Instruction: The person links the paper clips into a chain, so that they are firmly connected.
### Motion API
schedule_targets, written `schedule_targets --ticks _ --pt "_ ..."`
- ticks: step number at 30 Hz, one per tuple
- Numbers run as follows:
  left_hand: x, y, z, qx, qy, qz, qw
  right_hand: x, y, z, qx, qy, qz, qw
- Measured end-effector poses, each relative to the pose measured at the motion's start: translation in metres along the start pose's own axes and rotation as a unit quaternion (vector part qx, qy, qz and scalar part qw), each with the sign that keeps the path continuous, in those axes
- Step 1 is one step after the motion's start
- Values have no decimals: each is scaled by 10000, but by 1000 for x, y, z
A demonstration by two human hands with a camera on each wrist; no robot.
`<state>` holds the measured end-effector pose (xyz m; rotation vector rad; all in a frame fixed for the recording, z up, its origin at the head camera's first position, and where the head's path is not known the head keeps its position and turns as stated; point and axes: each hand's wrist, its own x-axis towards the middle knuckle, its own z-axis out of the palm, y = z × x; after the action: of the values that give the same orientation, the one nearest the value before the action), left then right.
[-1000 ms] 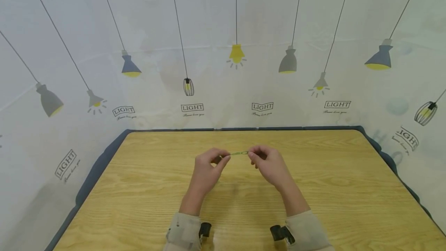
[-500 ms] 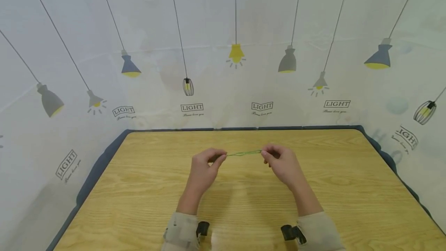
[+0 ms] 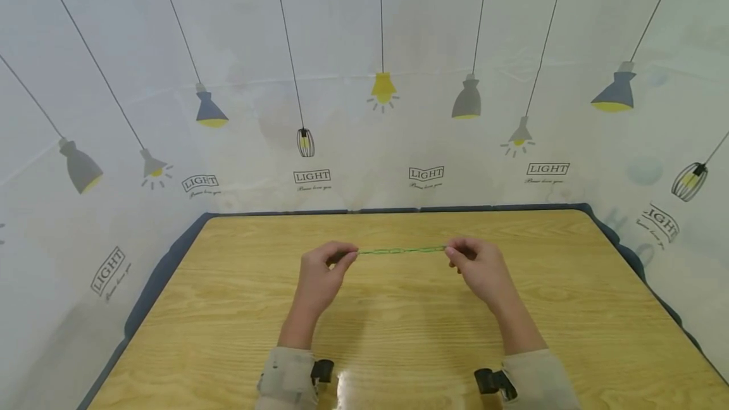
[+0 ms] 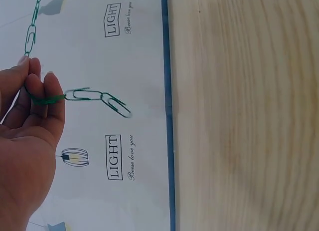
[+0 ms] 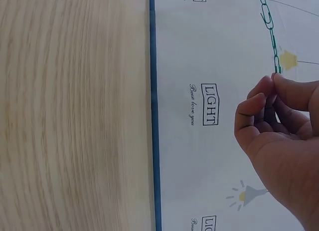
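A chain of green paper clips [image 3: 401,250] is stretched nearly level between both hands, above the table. My left hand [image 3: 321,274] pinches it between thumb and fingertips. In the left wrist view, a tail of linked paper clips [image 4: 83,95] hangs from under the left fingers, its last clip [image 4: 115,105] dangling at an angle. My right hand [image 3: 478,267] pinches the chain's other end with thumb and index finger. The right wrist view shows several linked clips [image 5: 267,16] running away from the right fingertips [image 5: 277,77], the other fingers curled in.
A wooden table [image 3: 387,347] with a dark blue edge [image 3: 165,271] lies under the hands. Behind and beside it hangs a pale wall covering [image 3: 342,30] printed with lamps and LIGHT labels. Black straps [image 3: 323,371] are worn at both sleeve cuffs.
The hands have moved apart, the right hand to the right and the left hand slightly left. Much more of the paper clip chain now shows between them.
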<state>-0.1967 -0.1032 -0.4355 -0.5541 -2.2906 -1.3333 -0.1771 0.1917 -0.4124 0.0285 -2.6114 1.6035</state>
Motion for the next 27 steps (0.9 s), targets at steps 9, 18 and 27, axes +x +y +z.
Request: schedule_targets --ticks 9,18,27 --pt "-3 -3 -5 33 -48 -139 9999 -2 5 -8 -89 30 78 9999" --pt "-5 -4 -7 51 -101 -304 9995 -3 8 -12 -59 34 49 10000" --pt "-4 -2 -9 35 -88 -480 9988 -4 10 -16 -130 93 86 9998"
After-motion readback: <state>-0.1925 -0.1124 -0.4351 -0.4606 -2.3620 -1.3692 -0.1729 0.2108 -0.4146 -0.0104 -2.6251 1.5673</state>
